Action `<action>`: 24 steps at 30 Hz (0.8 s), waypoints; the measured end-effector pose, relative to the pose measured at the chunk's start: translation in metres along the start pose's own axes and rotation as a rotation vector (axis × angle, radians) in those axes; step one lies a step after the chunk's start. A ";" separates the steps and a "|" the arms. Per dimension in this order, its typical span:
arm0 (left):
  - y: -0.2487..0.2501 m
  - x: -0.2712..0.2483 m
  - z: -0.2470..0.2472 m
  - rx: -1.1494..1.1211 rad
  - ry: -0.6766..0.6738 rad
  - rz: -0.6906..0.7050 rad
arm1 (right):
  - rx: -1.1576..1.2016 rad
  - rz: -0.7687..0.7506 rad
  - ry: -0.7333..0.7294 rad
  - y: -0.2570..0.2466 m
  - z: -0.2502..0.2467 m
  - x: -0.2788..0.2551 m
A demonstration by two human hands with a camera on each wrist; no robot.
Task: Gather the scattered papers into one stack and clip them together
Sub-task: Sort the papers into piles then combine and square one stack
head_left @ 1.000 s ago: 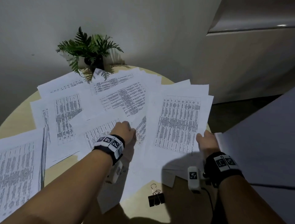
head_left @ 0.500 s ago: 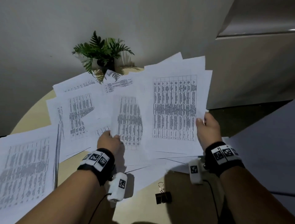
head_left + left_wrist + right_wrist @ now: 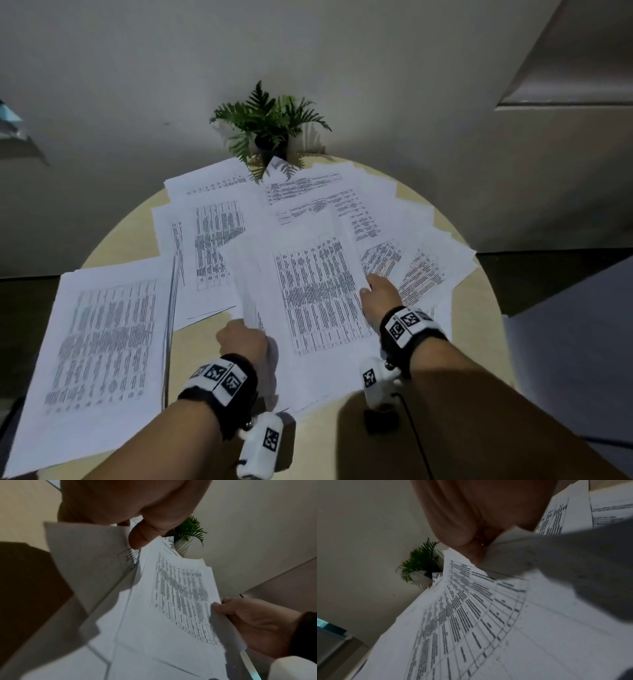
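Observation:
Printed white sheets lie fanned over a round beige table. Both hands hold one bundle of sheets just above the table's middle. My left hand grips its lower left edge, with the thumb on top of the sheets. At its right edge my right hand pinches it, seen close against the bundle in the right wrist view. A black binder clip lies at the near edge, mostly hidden behind the right wrist camera.
A separate pile of sheets overhangs the table's left side. More loose sheets spread to the right and back. A small potted fern stands at the far edge against the wall. A grey surface lies to the right.
The right hand has brought its raised bundle down and leftwards over the middle of the table. The left hand has left the loose sheets and taken the bundle's left edge.

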State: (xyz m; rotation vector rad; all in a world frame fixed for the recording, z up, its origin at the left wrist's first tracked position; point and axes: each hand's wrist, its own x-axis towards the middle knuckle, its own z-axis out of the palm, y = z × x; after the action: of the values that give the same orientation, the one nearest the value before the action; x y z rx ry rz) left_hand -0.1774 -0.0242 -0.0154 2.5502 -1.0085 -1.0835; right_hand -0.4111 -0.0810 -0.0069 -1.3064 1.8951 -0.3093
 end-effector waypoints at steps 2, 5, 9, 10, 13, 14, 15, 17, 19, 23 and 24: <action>0.002 0.002 0.001 0.000 -0.011 0.013 | -0.097 0.036 0.038 -0.003 0.016 -0.002; 0.004 -0.002 -0.001 0.078 -0.041 0.017 | -0.089 0.046 0.058 -0.010 0.034 -0.009; 0.002 -0.009 -0.005 0.047 -0.111 0.028 | 0.043 0.085 0.017 -0.020 0.046 -0.017; -0.002 -0.006 -0.005 0.023 -0.124 0.036 | 0.067 0.062 0.013 -0.020 0.047 -0.019; -0.009 -0.003 -0.018 -0.109 -0.155 0.018 | 0.194 -0.038 0.044 -0.027 0.040 -0.033; -0.011 -0.002 -0.025 -0.180 -0.145 0.032 | 0.257 -0.075 0.051 -0.030 0.037 -0.036; -0.010 -0.005 -0.034 -0.268 -0.141 0.027 | 0.324 -0.103 0.050 -0.035 0.032 -0.042; -0.008 -0.009 -0.051 -0.550 -0.147 0.041 | 0.452 -0.168 0.028 -0.044 0.024 -0.051; 0.003 -0.022 -0.070 -0.837 -0.203 0.068 | 0.544 -0.225 -0.006 -0.054 0.019 -0.061; 0.017 -0.033 -0.110 -0.841 -0.037 0.463 | 0.714 -0.268 0.046 -0.084 0.016 -0.080; 0.019 -0.034 -0.118 -0.825 -0.004 0.546 | 0.746 -0.288 0.072 -0.093 0.016 -0.084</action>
State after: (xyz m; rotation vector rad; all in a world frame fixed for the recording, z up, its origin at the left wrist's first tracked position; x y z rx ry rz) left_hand -0.1224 -0.0260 0.0966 1.5095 -0.9121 -1.0377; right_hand -0.3245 -0.0447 0.0776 -1.0373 1.4118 -1.1027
